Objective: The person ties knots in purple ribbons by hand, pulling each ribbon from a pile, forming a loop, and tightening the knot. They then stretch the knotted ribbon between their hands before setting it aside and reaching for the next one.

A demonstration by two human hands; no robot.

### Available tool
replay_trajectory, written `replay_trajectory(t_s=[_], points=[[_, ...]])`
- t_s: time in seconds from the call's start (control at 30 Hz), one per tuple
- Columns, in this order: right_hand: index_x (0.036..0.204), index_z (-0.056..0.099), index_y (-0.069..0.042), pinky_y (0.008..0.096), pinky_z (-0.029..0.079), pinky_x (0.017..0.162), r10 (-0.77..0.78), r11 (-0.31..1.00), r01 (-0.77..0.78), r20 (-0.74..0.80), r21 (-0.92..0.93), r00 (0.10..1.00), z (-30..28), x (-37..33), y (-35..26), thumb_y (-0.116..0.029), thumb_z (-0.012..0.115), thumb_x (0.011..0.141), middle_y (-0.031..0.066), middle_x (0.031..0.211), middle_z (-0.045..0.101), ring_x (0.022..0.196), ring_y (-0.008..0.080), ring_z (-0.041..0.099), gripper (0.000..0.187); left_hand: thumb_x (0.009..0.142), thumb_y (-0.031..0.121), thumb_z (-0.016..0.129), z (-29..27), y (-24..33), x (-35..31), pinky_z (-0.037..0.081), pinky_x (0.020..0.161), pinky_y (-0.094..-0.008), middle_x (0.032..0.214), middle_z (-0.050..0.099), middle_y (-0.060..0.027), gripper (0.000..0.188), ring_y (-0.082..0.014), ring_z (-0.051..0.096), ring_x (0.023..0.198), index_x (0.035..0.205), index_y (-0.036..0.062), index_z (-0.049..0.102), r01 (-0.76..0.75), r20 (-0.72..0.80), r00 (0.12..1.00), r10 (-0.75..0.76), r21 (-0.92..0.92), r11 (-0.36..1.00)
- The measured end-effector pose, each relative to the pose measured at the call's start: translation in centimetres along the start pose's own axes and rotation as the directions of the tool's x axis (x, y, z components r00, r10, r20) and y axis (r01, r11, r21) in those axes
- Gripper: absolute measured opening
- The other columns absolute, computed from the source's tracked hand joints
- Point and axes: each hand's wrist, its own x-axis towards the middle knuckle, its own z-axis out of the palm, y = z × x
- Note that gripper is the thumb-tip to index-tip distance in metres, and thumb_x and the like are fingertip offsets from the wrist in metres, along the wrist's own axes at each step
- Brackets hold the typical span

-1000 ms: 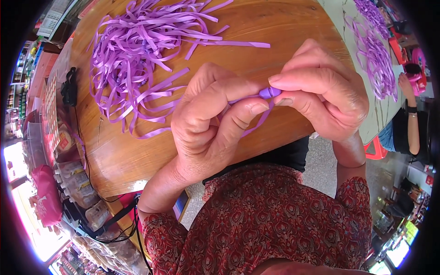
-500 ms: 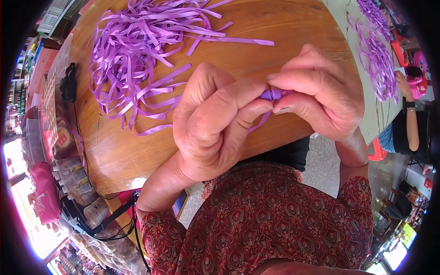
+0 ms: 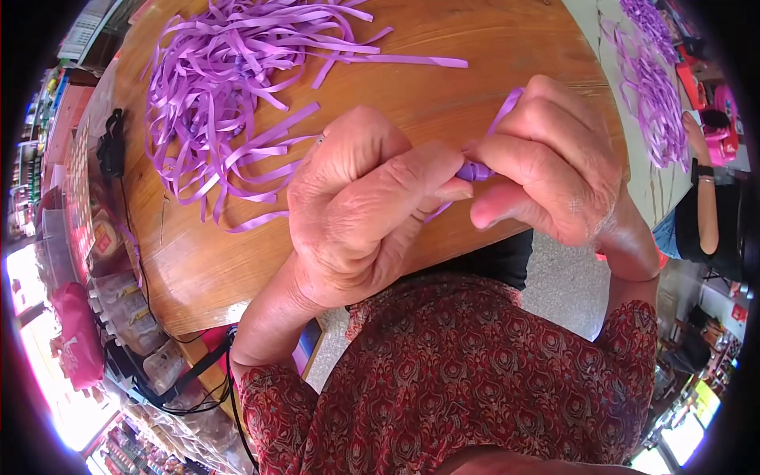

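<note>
In front of me, above the table's near edge, my left hand (image 3: 360, 202) pinches a small purple plastic clip (image 3: 476, 171) between thumb and forefinger. A thin purple ribbon (image 3: 507, 108) rises behind the curled fingers of my right hand (image 3: 554, 162), and another short stretch shows below my left thumb. The right forefinger lies against the clip's right end, while the right thumb stands apart below. Where the ribbon runs inside my right fingers is hidden. A large tangled heap of purple ribbons (image 3: 237, 75) lies on the table beyond my left hand.
The wooden table (image 3: 427, 99) curves around in front of me. More purple ribbons (image 3: 653, 103) lie on a pale table at the right, where another person's arm (image 3: 707, 202) reaches in. At the left are a black cable (image 3: 134, 229) and a pink bag (image 3: 77, 332).
My right thumb has come away from the clip and dropped lower. A length of ribbon now shows above my right hand. More of the clip's right end is exposed.
</note>
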Motion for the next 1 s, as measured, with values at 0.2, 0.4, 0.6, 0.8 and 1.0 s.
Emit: replay_trajectory(t_s=[0.2, 0.4, 0.6, 0.8, 1.0], points=[[0.079, 0.057, 0.0, 0.0326, 0.034, 0.049, -0.036, 0.981, 0.031, 0.025, 0.191, 0.999, 0.5, -0.3, 0.3, -0.032, 0.066, 0.075, 0.0047, 0.068, 0.051, 0.057, 0.0205, 0.045, 0.033, 0.055, 0.008, 0.077, 0.4, -0.1, 0.2, 0.031, 0.045, -0.0251, 0.062, 0.045, -0.0014, 0.029, -0.0141, 0.044, 0.052, 0.081, 0.0006, 0.068, -0.055, 0.012, 0.998, 0.056, -0.078, 0.995], [0.075, 0.056, -0.003, 0.0359, 0.031, 0.052, 0.17, 0.903, -0.193, 0.093, 0.383, 0.981, 0.3, -0.8, -1.1, -0.036, 0.063, 0.079, 0.0039, 0.063, 0.046, 0.055, 0.0216, 0.041, 0.034, 0.057, 0.014, 0.077, 0.7, 0.4, -0.4, 0.04, 0.054, -0.0276, 0.069, 0.048, 0.0006, 0.026, -0.0157, 0.047, 0.06, 0.081, 0.0077, 0.069, -0.114, -0.003, 0.994, 0.113, -0.014, 0.993], [0.073, 0.055, -0.002, 0.0351, 0.031, 0.052, 0.323, 0.678, -0.398, 0.236, 0.618, 0.916, 0.8, -1.0, -1.6, -0.038, 0.062, 0.08, 0.005, 0.061, 0.048, 0.055, 0.0228, 0.044, 0.037, 0.053, 0.009, 0.078, 0.1, 0.8, -0.8, 0.037, 0.051, -0.0285, 0.069, 0.046, 0.0008, 0.032, -0.0174, 0.045, 0.059, 0.083, 0.0079, 0.069, -0.202, 0.083, 0.978, 0.193, 0.115, 0.973], [0.073, 0.056, -0.002, 0.0308, 0.039, 0.055, 0.439, 0.422, -0.58, 0.403, 0.696, 0.803, 0.8, -0.8, -2.5, -0.036, 0.06, 0.085, 0.005, 0.064, 0.055, 0.061, 0.0206, 0.053, 0.036, 0.056, 0.005, 0.077, 0.1, 0.1, -1.0, 0.036, 0.049, -0.0292, 0.07, 0.047, -0.0001, 0.033, -0.0168, 0.043, 0.057, 0.087, 0.0051, 0.064, -0.286, 0.071, 0.957, 0.28, 0.107, 0.952], [0.076, 0.058, 0.0, 0.0254, 0.043, 0.06, 0.549, 0.139, -0.617, 0.458, 0.775, 0.699, 1.5, 0.5, -2.2, -0.04, 0.055, 0.09, 0.0062, 0.072, 0.061, 0.066, 0.013, 0.055, 0.042, 0.079, 0.012, 0.068, 0.4, 0.0, -0.5, 0.037, 0.051, -0.0289, 0.073, 0.053, -0.0053, 0.014, -0.0154, 0.044, 0.058, 0.088, 0.0026, 0.062, 0.002, -0.042, 0.999, -0.003, -0.026, 1.0]])
